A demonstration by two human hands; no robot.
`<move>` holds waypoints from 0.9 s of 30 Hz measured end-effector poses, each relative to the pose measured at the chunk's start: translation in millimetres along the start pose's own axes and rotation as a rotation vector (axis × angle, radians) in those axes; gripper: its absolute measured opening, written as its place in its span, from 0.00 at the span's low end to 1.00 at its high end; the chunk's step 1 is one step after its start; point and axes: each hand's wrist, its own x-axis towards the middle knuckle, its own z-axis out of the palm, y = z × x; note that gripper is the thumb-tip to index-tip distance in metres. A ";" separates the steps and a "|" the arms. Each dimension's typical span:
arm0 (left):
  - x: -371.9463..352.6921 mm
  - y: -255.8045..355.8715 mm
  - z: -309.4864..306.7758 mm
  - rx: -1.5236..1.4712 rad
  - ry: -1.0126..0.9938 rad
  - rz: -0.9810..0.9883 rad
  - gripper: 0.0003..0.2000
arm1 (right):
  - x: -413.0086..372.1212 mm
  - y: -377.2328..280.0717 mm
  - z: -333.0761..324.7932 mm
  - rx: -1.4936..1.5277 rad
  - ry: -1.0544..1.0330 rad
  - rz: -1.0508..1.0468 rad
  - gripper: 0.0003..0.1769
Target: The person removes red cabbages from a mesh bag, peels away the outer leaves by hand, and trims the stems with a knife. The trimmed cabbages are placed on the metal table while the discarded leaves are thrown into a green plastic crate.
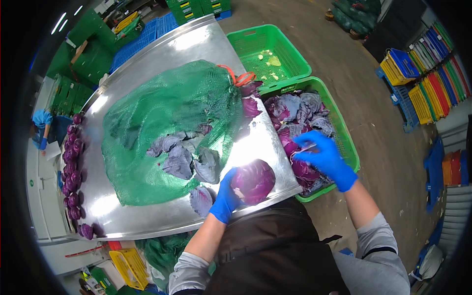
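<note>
My left hand (pixel 225 197), in a blue glove, grips the side of a peeled red cabbage (pixel 254 181) near the front corner of the metal table (pixel 191 44). My gloved right hand (pixel 322 156) hovers over a green crate (pixel 346 142) of purple outer leaves (pixel 300 110). Its fingers are bent together around a thin, pale thing too small to name. A green mesh sack (pixel 167 101) with an orange drawstring (pixel 237 76) lies flat on the table. Loose cabbage leaves (pixel 178 161) rest on the sack, and one leaf (pixel 201 200) sits beside my left hand.
Several trimmed red cabbages (pixel 73 179) line the table's far left edge. A second green crate (pixel 268 44) with a few pale scraps stands behind the leaf crate. Stacked yellow crates (pixel 427 101) are at the right. Another person (pixel 42 123) is at the far left.
</note>
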 end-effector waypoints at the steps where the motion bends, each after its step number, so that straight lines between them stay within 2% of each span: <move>1: 8.1 -0.1 -4.9 0.026 -0.006 0.017 0.24 | 2.4 14.2 15.4 -0.245 -0.032 -0.190 0.25; 2: 9.2 3.8 -2.4 0.030 -0.012 0.013 0.24 | 1.7 21.9 32.1 -0.487 -0.066 -0.372 0.28; 4: 6.8 9.3 1.6 0.164 0.054 -0.056 0.23 | -8.5 11.6 67.0 -0.407 -0.120 -0.178 0.33; 5: 8.1 9.7 1.7 0.207 0.114 -0.036 0.22 | -7.1 12.2 78.2 -0.405 -0.110 -0.175 0.33; 7: 14.8 9.8 -6.9 0.249 0.109 0.011 0.22 | -2.8 20.6 91.0 -0.318 -0.282 -0.080 0.28; 8: 17.9 7.1 -12.8 0.273 0.108 0.065 0.21 | -0.4 28.3 88.7 -0.320 -0.281 -0.077 0.28; 10: 19.7 3.8 -23.7 0.210 0.058 0.054 0.21 | 6.3 31.2 85.0 -0.055 -0.517 0.022 0.22; 11: 21.9 4.7 -27.8 0.149 0.003 0.046 0.21 | 2.9 29.0 79.9 0.120 -0.526 0.078 0.14; 14: 3.1 -0.3 -1.5 0.152 -0.070 -0.018 0.19 | 0.4 25.4 70.3 0.112 -0.598 0.128 0.11; 16: -2.2 -1.3 6.6 0.186 -0.047 0.011 0.17 | -2.8 27.3 64.1 0.171 -0.593 0.151 0.08; 18: 0.8 -1.9 8.1 0.107 -0.130 -0.080 0.15 | -3.2 43.4 52.8 0.191 -0.543 -0.001 0.16; 19: -3.3 -3.9 11.8 0.317 -0.110 0.059 0.15 | -4.0 49.6 53.1 0.352 -0.388 -0.055 0.14; 23: -15.7 6.0 29.5 0.200 -0.096 -0.076 0.15 | -3.9 38.0 35.2 0.410 -0.478 0.054 0.14; 25: -6.0 5.4 21.6 0.472 -0.184 0.091 0.16 | -2.7 37.1 37.5 0.413 -0.455 0.080 0.14; 26: -0.9 5.7 14.8 0.477 -0.187 0.089 0.16 | -1.7 36.5 37.4 0.415 -0.434 0.103 0.15; 27: 3.9 5.1 4.1 0.681 -0.224 0.231 0.17 | -4.2 17.3 33.8 0.414 -0.444 0.135 0.16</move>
